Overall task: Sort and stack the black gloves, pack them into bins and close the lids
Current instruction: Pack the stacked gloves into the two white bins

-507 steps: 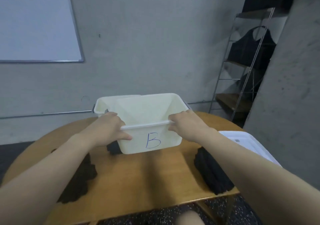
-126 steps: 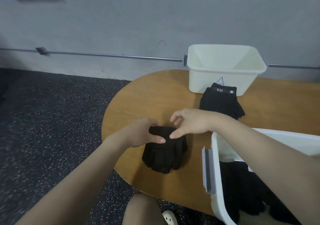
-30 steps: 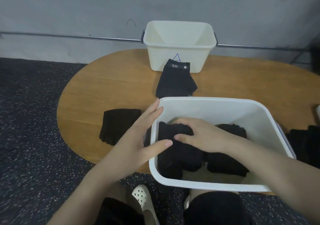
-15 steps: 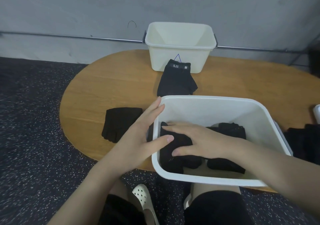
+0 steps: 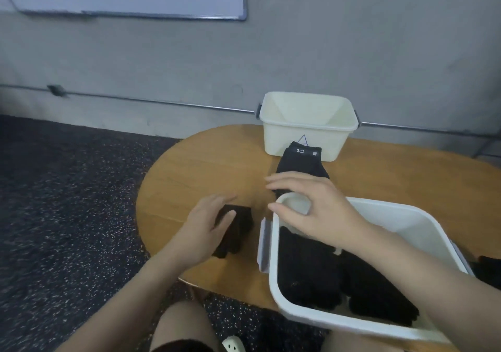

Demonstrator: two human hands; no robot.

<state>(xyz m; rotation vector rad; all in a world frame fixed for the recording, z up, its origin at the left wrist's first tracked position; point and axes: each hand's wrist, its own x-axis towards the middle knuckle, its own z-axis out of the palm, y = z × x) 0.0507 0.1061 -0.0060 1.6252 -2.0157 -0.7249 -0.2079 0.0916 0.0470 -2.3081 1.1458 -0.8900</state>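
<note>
Gloves point(image 5: 339, 275) lie in the near bin point(image 5: 423, 217); another bin point(image 5: 307, 124) stands behind.

A rounded wooden table point(image 5: 206, 167) fills mid-frame. On it sit a cream bin point(image 5: 307, 126) at top centre, a white bin point(image 5: 273, 270) at lower right, and black glove stacks point(image 5: 301, 162).
</note>
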